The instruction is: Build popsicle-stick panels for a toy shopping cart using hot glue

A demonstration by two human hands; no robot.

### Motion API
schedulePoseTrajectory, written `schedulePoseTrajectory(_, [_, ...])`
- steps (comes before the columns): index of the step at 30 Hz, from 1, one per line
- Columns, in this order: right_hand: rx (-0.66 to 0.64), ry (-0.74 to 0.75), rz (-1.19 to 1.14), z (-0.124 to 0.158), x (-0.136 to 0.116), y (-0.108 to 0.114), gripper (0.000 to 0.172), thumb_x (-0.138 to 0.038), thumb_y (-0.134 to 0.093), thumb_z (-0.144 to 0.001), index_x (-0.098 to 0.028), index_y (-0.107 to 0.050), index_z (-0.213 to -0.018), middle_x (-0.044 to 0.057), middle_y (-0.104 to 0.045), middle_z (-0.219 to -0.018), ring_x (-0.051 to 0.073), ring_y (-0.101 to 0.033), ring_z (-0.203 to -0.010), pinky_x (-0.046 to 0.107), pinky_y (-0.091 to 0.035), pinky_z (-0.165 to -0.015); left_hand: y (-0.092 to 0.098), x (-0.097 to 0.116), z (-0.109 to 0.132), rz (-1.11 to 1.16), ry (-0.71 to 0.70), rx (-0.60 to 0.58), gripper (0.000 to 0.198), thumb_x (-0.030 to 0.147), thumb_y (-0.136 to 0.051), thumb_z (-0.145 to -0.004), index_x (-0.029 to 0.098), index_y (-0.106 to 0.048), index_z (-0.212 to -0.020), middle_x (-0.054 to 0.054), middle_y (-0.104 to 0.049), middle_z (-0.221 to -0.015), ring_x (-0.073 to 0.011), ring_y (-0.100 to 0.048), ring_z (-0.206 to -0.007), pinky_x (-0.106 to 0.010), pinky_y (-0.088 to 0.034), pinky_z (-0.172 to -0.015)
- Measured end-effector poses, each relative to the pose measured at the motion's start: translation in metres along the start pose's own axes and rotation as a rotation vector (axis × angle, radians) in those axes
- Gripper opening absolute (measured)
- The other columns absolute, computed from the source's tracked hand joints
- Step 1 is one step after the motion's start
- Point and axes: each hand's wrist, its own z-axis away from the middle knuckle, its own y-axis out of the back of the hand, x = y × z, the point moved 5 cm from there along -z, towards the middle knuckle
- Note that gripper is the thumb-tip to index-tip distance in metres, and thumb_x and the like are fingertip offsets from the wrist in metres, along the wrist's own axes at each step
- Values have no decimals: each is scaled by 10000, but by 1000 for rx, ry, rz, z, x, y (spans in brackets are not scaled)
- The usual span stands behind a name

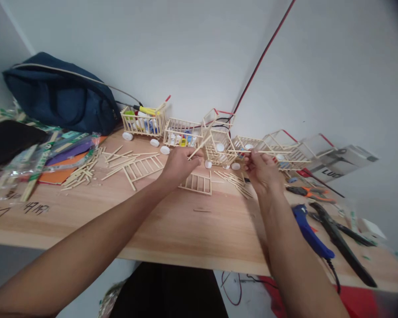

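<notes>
Evidently the work sits on a pale wooden tabletop, grained, pushed against a plain grey-white wall and inked with handwriting near its left front edge. The hands are apart above it: the left hand pinches a slanting stick, and the right hand grips a level stick, both in front of the stick-built carts lined up along the wall. Two ladder-like panels lie flat nearer the front, with loose sticks strewn leftward. A dark blue bag fills the left rear corner; a blue glue gun and orange-handled pliers lie at right. A red-and-black cable runs up the wall.
</notes>
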Motion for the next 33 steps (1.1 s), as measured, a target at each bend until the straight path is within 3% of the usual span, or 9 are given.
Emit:
schedulePoseTrajectory(5, [9,-106,-169,1,16,-1,438,-349,-937,-450,-171,-594,-655,-53,-640,-632,44,-533,-529,129,-370,-384,-12,11,-13,28,63,17,189,140,-679,-728,132,-760,-899,-59,-753,-842,-179,-682,-793,-303,-505,-770])
schedulePoseTrajectory(13, [-60,-199,-235,1,32,-11,505,-343,-952,-395,-176,-556,-660,-90,-538,-590,33,-463,-505,133,-348,-372,-29,23,-31,-41,-47,69,226,96,-645,-767,153,-761,-952,-55,-763,-907,-170,-693,-850,-306,-513,-842])
schedulePoseTrajectory(24, [-65,-132,-163,1,39,-16,484,-399,-922,-458,-188,-532,-651,-92,-469,-560,32,-408,-487,140,-316,-374,-35,16,-36,-26,-119,95,94,139,-676,-748,180,-759,-761,-7,-751,-780,-157,-681,-774,-267,-488,-747])
schedulePoseTrajectory(30, [-98,-170,-180,1,39,-16,423,-363,-899,-536,-202,-554,-720,-93,-484,-598,41,-442,-506,147,-334,-390,-35,16,-39,-39,-122,114,113,129,-655,-738,180,-756,-742,-11,-749,-783,-158,-675,-774,-275,-497,-769])
schedulePoseTrajectory(33, [-119,-206,-202,1,37,-14,459,-366,-910,-507,-190,-528,-691,-85,-522,-632,36,-461,-516,147,-339,-393,-34,12,-40,-9,-114,137,129,120,-647,-731,179,-759,-759,-13,-752,-805,-154,-676,-777,-277,-506,-781])
